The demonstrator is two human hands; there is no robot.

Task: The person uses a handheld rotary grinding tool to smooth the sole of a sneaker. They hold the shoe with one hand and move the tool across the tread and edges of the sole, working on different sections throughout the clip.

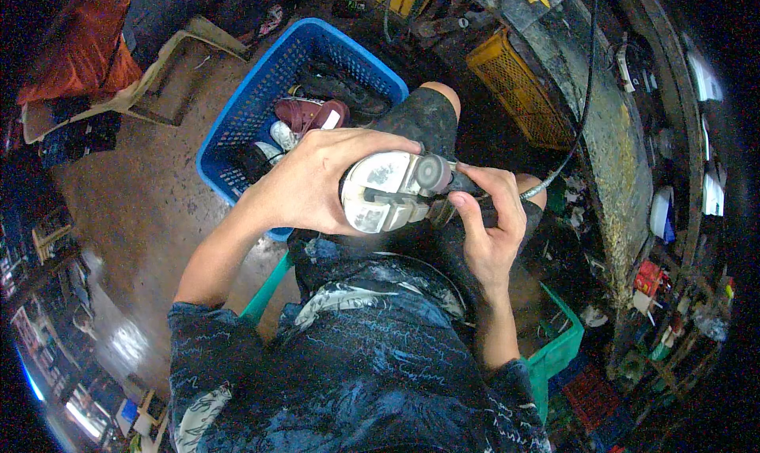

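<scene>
My left hand (317, 176) grips a shoe (378, 211) by its side, with the white, scuffed sole turned up. My right hand (491, 227) has its thumb and fingers closed on a dark rotary hand tool (463, 184), whose grey round wheel (431, 173) is on or just over the sole near the middle. A cable (562, 164) runs from the tool up to the upper right. The far end of the shoe is partly hidden by the tool and my right hand.
A blue basket (224, 120) holding maroon, white and black shoes stands ahead, with a yellow crate (518, 89) to its right. A teal crate (566, 318) is low beside me. A worn ledge (609, 231) runs along the right, and an orange cloth (79, 49) lies at upper left.
</scene>
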